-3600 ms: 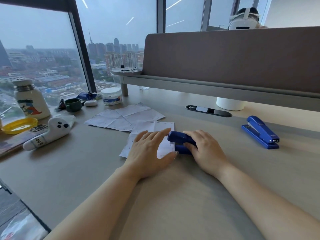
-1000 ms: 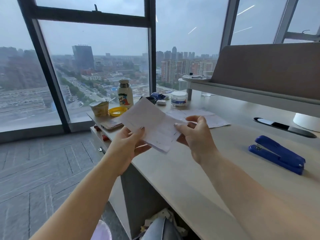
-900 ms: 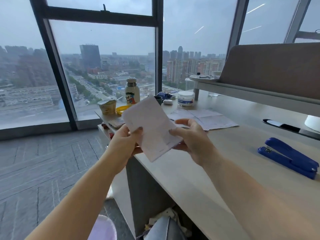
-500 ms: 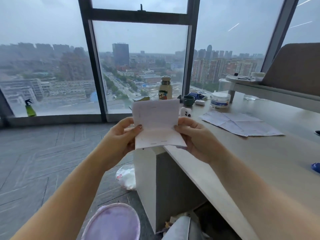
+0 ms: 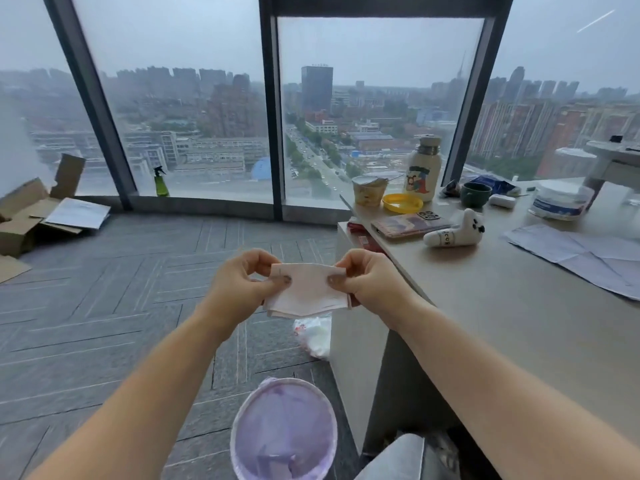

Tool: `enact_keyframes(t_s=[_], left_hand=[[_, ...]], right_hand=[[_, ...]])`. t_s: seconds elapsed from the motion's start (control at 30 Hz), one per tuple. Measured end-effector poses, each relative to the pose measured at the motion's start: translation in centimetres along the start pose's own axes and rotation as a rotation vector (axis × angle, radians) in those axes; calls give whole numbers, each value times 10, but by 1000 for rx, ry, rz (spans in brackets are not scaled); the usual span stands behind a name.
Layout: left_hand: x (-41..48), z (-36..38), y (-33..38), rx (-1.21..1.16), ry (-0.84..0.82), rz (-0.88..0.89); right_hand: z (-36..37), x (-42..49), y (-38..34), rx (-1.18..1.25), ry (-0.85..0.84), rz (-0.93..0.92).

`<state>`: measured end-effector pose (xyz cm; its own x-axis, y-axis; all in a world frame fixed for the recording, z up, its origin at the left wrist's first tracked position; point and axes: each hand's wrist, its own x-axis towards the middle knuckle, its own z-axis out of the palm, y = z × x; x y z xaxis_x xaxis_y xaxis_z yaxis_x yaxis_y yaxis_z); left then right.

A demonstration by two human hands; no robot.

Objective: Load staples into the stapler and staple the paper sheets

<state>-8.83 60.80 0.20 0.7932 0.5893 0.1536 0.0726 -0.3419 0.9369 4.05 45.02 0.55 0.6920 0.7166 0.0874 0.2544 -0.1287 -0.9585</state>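
We hold a folded bundle of white paper sheets (image 5: 306,289) in mid-air, off the left end of the desk (image 5: 519,306) and above a lilac-lined wastebasket (image 5: 284,434) on the floor. The bundle is creased along its top edge, faintly ruled or printed, its layered lower edges uneven. Our left hand (image 5: 242,285) pinches its left side, thumb in front and fingers behind; our right hand (image 5: 367,285) grips the right side the same way. Both hands are closed tight on the paper, which stretches between them.

We count two hands, one held bundle and one wastebasket.

A loose spread of unfolded white sheets (image 5: 581,254) lies flat on the desk to the right, well apart from the bundle. Nearer the window stand a cartoon-printed white bottle (image 5: 423,171), a foil-topped paper cup (image 5: 369,190), a yellow lid (image 5: 402,203), a dark green mug (image 5: 476,194) and a white tub (image 5: 560,204). A phone in a patterned case (image 5: 410,225) and a white plush toy with black eyes (image 5: 455,233) lie at the desk's end.

On the floor, a white plastic bag (image 5: 317,336) sits against the desk's side panel, opened cardboard boxes (image 5: 31,209) rest at far left, and a green spray bottle (image 5: 160,181) stands on the window ledge. Nothing comes between our hands and the wastebasket.
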Motion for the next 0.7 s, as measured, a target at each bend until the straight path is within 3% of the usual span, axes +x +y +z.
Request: enact_keyframes(t_s=[0.17, 0.3, 0.37, 0.47, 0.53, 0.6, 0.7], left_hand=[[5, -7, -40, -22, 53, -104], [11, -5, -75, 113, 12, -191], [10, -3, -92, 270, -82, -265], [4, 0, -118, 567, -363, -406], [-1, 1, -129, 679, -450, -458], [-2, 1, -131, 697, -433, -458], [3, -2, -120, 646, -360, -396]], right_hand=[[36, 20, 26, -98, 5, -8], [59, 29, 54, -216, -19, -11], [68, 31, 71, -299, -68, 66], [73, 26, 101, -387, -317, 248], [75, 18, 120, -454, -439, 347], [72, 14, 131, -487, -419, 396], [58, 23, 127, -454, -241, 379]])
